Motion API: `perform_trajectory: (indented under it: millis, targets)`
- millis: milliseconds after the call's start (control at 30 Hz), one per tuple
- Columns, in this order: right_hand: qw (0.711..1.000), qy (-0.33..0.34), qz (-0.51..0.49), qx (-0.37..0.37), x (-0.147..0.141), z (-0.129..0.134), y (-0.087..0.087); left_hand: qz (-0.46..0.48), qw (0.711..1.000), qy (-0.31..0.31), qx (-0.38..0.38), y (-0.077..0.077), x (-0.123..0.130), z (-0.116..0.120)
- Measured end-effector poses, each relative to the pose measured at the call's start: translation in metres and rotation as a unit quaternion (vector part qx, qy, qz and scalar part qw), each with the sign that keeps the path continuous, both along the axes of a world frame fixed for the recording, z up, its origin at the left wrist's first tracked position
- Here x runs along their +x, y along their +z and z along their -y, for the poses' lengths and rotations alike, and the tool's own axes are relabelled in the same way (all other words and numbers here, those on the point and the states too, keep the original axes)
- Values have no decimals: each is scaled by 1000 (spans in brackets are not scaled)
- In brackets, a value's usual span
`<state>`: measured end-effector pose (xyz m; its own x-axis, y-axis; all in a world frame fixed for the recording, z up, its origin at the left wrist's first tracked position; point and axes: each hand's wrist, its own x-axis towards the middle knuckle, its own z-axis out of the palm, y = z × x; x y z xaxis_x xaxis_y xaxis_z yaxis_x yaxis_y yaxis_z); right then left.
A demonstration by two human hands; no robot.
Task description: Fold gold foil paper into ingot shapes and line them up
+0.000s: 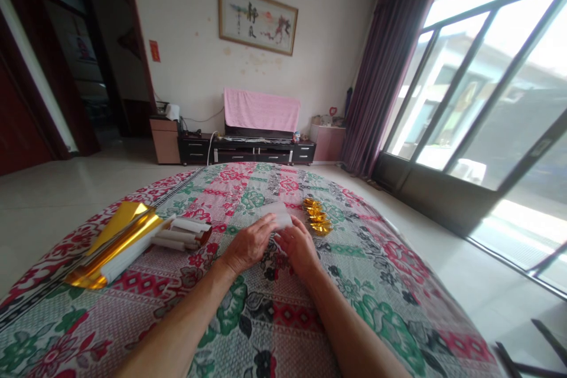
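A small piece of white paper (279,212) is held between my two hands over the middle of the table. My left hand (249,246) grips its left side, fingers closed over the sheet. On the lower right edge, my right hand (302,248) pinches the same paper with curled fingers. Just beyond my right hand lie several crinkled gold foil pieces (317,218) in a short row. To the left rest gold foil sheets (126,242), loosely rolled with a white back side. Beside them is a bundle of rolled white-backed paper (179,235).
A patterned floral cloth (390,319) covers the round table. Beyond it stands a low black cabinet (195,149) with a pink cloth (261,109) draped over something on top. Large windows (478,82) and a purple curtain (381,65) are on the right. Dark furniture legs (527,360) show at lower right.
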<state>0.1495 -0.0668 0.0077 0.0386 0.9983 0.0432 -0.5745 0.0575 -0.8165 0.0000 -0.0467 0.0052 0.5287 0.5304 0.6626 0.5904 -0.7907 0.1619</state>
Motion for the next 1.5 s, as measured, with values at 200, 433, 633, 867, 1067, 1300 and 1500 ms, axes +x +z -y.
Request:
perform_trajectory:
  millis: [200,433,633,867,1067,1300,1500]
  targets:
    - [987,-72,140,39,10,-10,-11,60,997,-36,-38,-2,-1,0]
    - [856,-166,471,137,18,-13,-16,204,958,5,-200,-7,0,-4]
    - [789,-162,551,217,22,-10,-13,327,841,13,-431,-10,-3,-10]
    - [740,-182,579,290,16,-1,-6,426,776,-6,-465,1,0,-5]
    - [746,-123,565,331,13,3,-2,384,840,-24,-381,3,-2,-5]
    - [733,-81,594,321,15,2,-7,217,959,-25,-182,-3,-5,-5]
    - [685,-56,660,303,17,4,-10,54,989,18,-133,-11,-10,-7]
